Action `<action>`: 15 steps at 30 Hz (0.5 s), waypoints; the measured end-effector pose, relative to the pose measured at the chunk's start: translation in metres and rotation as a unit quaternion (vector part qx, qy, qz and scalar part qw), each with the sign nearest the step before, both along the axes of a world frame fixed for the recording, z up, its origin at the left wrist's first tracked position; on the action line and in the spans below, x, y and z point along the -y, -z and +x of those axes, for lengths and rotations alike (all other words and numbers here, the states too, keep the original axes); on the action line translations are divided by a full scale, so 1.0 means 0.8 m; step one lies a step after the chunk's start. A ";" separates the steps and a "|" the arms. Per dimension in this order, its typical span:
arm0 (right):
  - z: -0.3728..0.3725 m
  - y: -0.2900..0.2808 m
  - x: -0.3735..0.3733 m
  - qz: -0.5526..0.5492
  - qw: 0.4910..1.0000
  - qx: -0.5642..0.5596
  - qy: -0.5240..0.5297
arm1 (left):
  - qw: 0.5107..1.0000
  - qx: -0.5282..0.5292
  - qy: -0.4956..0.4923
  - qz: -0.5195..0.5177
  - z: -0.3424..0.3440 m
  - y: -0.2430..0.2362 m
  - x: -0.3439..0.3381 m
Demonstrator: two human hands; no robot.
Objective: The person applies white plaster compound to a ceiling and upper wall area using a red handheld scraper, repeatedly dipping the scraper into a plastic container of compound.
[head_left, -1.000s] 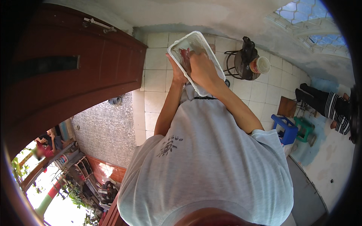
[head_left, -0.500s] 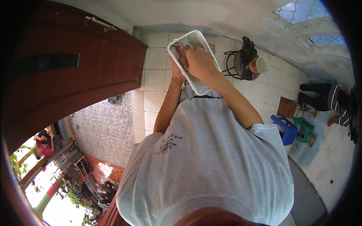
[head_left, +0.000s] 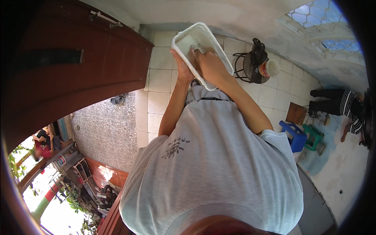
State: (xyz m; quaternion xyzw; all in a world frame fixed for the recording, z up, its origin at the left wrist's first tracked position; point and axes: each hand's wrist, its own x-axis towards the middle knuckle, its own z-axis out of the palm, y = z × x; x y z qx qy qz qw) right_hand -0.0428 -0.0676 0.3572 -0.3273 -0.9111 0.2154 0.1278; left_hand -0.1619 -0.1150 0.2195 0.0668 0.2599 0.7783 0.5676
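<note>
A white rectangular plastic tub (head_left: pixel 223 58), its rim smeared, is held up in front of me above the tiled floor. My left hand (head_left: pixel 182 65) supports it from the left, with the palm and fingers against its outer wall. Inside the tub, my right hand (head_left: pixel 210 66) reaches down with its fingers curled. At those fingertips shows a small greyish-white piece (head_left: pixel 199 47), whose kind I cannot make out. The tub's bottom is partly hidden by my right hand.
A brown door (head_left: pixel 78 70) stands at the left. Toward the right are a round stool (head_left: pixel 248 67) bearing a black bag and a paint-type bucket (head_left: pixel 271 68), blue (head_left: pixel 293 136) and green stools (head_left: pixel 313 137), and another person (head_left: pixel 340 102). Slippers (head_left: pixel 117 100) lie beyond the doorway.
The tub has shifted slightly up and tilted toward me. My right hand has moved down and right within it, and the whitish piece now shows at its fingertips.
</note>
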 end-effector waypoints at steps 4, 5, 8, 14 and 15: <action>0.004 -0.011 -0.010 -0.050 0.995 0.011 -0.087 | 0.999 0.044 -0.007 0.004 0.002 -0.002 0.005; 0.000 -0.027 -0.010 -0.051 0.995 0.011 -0.090 | 1.000 0.027 -0.011 -0.004 0.001 -0.003 0.007; -0.009 -0.036 -0.006 -0.037 0.999 0.028 0.005 | 1.000 -0.020 -0.008 -0.021 0.010 -0.015 0.007; -0.014 -0.018 -0.016 -0.022 0.999 0.025 0.004 | 0.999 -0.025 -0.012 -0.017 0.010 -0.030 -0.003; -0.015 -0.023 -0.015 -0.015 1.000 0.012 0.003 | 0.999 -0.044 -0.020 -0.010 0.010 -0.034 -0.003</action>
